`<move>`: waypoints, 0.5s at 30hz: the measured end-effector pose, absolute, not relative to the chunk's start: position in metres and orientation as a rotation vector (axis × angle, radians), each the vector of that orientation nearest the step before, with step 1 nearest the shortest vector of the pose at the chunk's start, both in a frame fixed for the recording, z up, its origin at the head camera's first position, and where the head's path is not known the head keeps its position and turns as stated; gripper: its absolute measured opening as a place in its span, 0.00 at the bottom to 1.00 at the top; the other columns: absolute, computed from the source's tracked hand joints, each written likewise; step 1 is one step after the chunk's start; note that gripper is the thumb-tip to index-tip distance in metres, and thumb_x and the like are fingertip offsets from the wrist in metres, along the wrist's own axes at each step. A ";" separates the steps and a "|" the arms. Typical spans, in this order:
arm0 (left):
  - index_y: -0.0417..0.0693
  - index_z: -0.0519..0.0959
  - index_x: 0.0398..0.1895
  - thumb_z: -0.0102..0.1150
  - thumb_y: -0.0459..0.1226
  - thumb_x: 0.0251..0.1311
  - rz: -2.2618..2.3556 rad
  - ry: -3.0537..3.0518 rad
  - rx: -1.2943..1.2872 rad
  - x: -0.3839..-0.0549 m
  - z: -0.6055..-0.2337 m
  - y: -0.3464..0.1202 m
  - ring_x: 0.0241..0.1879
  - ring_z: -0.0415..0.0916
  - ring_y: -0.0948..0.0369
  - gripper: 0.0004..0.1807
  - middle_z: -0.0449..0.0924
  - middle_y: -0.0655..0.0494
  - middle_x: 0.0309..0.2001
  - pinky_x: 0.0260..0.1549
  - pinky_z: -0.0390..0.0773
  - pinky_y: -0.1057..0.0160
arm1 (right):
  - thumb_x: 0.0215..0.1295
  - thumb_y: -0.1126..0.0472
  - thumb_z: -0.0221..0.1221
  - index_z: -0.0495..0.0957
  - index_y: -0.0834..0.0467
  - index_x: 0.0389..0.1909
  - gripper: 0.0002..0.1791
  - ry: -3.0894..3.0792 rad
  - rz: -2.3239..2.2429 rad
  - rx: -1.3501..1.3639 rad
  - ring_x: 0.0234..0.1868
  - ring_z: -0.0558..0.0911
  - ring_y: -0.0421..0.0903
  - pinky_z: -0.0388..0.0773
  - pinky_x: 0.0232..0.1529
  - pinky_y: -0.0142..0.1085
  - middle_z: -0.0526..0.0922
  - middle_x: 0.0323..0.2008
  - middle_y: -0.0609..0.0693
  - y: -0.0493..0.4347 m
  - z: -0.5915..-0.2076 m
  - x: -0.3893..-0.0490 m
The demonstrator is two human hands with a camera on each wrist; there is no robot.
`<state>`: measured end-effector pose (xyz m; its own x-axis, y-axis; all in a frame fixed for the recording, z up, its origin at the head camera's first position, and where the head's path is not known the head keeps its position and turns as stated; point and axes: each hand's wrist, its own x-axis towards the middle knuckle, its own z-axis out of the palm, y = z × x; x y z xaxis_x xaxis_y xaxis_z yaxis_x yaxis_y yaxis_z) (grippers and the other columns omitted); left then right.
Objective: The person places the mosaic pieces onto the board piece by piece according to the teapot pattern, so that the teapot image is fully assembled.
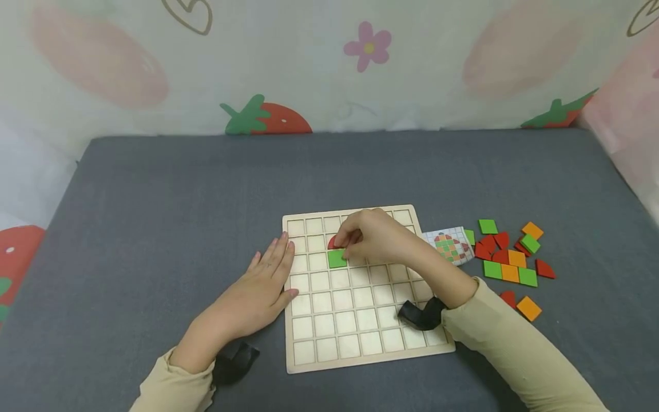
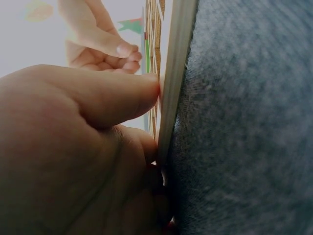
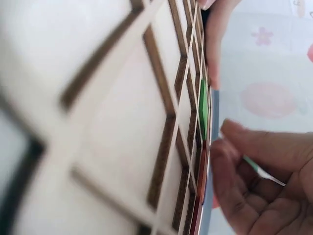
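Observation:
My left hand (image 1: 262, 286) lies flat at the board's left edge. Its fingertips touch the rim, and its thumb presses the side in the left wrist view. The wooden grid board (image 1: 309, 366) rests on the table. Over its upper part, my right hand (image 1: 376, 237) has curled fingers with thumb and index fingertips close together; I cannot tell whether they hold a tile. Beside those fingertips, a green square tile (image 1: 336, 259) sits in a cell, and a red curved-edge tile (image 1: 332, 242) lies just above it, partly covered. The right wrist view shows red tiles (image 3: 202, 169) near the green one.
Right of the board, a pattern card (image 1: 453, 245) lies beside loose green, orange (image 1: 528, 308) and red tiles (image 1: 544, 268), some overlapping. Black wrist straps (image 1: 422, 316) are on both arms. A printed cloth wall (image 1: 412, 103) rises behind the grey table (image 1: 180, 189).

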<state>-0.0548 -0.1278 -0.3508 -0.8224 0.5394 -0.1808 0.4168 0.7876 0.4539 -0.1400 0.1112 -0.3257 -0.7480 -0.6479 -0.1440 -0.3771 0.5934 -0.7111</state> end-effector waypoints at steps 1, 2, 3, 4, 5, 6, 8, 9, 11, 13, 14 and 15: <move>0.31 0.41 0.72 0.46 0.42 0.70 0.575 2.676 0.740 -0.055 -0.350 -0.128 0.72 0.33 0.46 0.38 0.32 0.39 0.74 0.66 0.44 0.41 | 0.50 0.71 0.67 0.83 0.60 0.31 0.07 2.432 -0.976 -0.806 0.32 0.80 0.40 0.77 0.38 0.32 0.84 0.31 0.46 0.113 -0.324 -0.139; 0.31 0.41 0.72 0.46 0.42 0.70 0.568 2.675 0.748 -0.056 -0.350 -0.127 0.72 0.33 0.46 0.38 0.32 0.39 0.74 0.66 0.44 0.41 | 0.51 0.71 0.67 0.83 0.61 0.31 0.07 2.427 -0.998 -0.792 0.32 0.81 0.40 0.77 0.38 0.32 0.84 0.31 0.47 0.117 -0.322 -0.139; 0.31 0.41 0.72 0.46 0.42 0.70 0.563 2.674 0.756 -0.057 -0.349 -0.127 0.72 0.33 0.46 0.38 0.32 0.39 0.74 0.66 0.44 0.41 | 0.51 0.71 0.67 0.83 0.61 0.31 0.06 2.417 -1.025 -0.774 0.32 0.81 0.40 0.78 0.38 0.33 0.84 0.31 0.47 0.121 -0.321 -0.138; 0.32 0.41 0.72 0.46 0.42 0.70 0.557 2.673 0.763 -0.058 -0.349 -0.126 0.72 0.33 0.46 0.38 0.32 0.39 0.74 0.66 0.44 0.42 | 0.52 0.71 0.66 0.83 0.61 0.32 0.06 2.414 -1.049 -0.758 0.33 0.81 0.41 0.78 0.38 0.33 0.84 0.31 0.48 0.126 -0.319 -0.137; 0.32 0.41 0.72 0.45 0.42 0.70 0.554 2.670 0.769 -0.059 -0.349 -0.125 0.72 0.33 0.46 0.38 0.32 0.39 0.74 0.66 0.44 0.42 | 0.53 0.71 0.66 0.83 0.62 0.33 0.06 2.416 -1.070 -0.738 0.33 0.81 0.41 0.78 0.38 0.34 0.84 0.31 0.49 0.133 -0.317 -0.136; 0.32 0.40 0.72 0.45 0.42 0.71 0.550 2.666 0.775 -0.059 -0.349 -0.125 0.72 0.33 0.46 0.38 0.32 0.40 0.74 0.66 0.43 0.42 | 0.53 0.71 0.66 0.83 0.62 0.33 0.06 2.419 -1.094 -0.718 0.33 0.81 0.42 0.78 0.38 0.34 0.84 0.32 0.49 0.140 -0.315 -0.135; 0.32 0.40 0.72 0.45 0.43 0.71 0.542 2.657 0.786 -0.061 -0.350 -0.123 0.72 0.32 0.46 0.38 0.32 0.39 0.74 0.66 0.43 0.43 | 0.54 0.71 0.65 0.83 0.63 0.35 0.07 2.446 -1.122 -0.666 0.33 0.82 0.43 0.79 0.37 0.34 0.84 0.33 0.50 0.157 -0.311 -0.131; 0.32 0.40 0.72 0.45 0.43 0.71 0.540 2.654 0.790 -0.061 -0.350 -0.123 0.72 0.32 0.46 0.38 0.32 0.39 0.74 0.66 0.43 0.43 | 0.55 0.71 0.65 0.83 0.63 0.36 0.07 2.465 -1.130 -0.628 0.34 0.82 0.43 0.78 0.35 0.34 0.84 0.33 0.51 0.167 -0.310 -0.129; 0.32 0.40 0.72 0.45 0.42 0.71 0.538 2.650 0.797 -0.062 -0.350 -0.123 0.72 0.32 0.46 0.39 0.32 0.39 0.74 0.66 0.43 0.43 | 0.56 0.70 0.64 0.83 0.63 0.37 0.07 2.515 -1.131 -0.546 0.33 0.82 0.44 0.78 0.34 0.34 0.83 0.33 0.51 0.185 -0.306 -0.124; 0.32 0.40 0.72 0.46 0.42 0.70 0.542 2.649 0.809 -0.064 -0.351 -0.123 0.72 0.32 0.46 0.39 0.32 0.39 0.74 0.66 0.43 0.42 | 0.58 0.68 0.64 0.82 0.63 0.38 0.07 2.552 -1.132 -0.469 0.34 0.82 0.44 0.78 0.33 0.33 0.83 0.33 0.51 0.204 -0.303 -0.120; 0.32 0.40 0.72 0.46 0.42 0.70 0.547 2.650 0.817 -0.064 -0.351 -0.123 0.72 0.32 0.46 0.39 0.32 0.39 0.74 0.66 0.43 0.42 | 0.58 0.68 0.64 0.82 0.62 0.39 0.08 2.571 -1.124 -0.440 0.34 0.81 0.44 0.78 0.33 0.33 0.83 0.34 0.52 0.212 -0.301 -0.118; 0.32 0.40 0.72 0.46 0.42 0.70 0.552 2.650 0.823 -0.065 -0.351 -0.124 0.72 0.32 0.46 0.39 0.32 0.39 0.74 0.66 0.43 0.42 | 0.59 0.67 0.64 0.82 0.62 0.39 0.08 2.588 -1.115 -0.413 0.34 0.81 0.44 0.78 0.32 0.33 0.83 0.34 0.52 0.220 -0.300 -0.116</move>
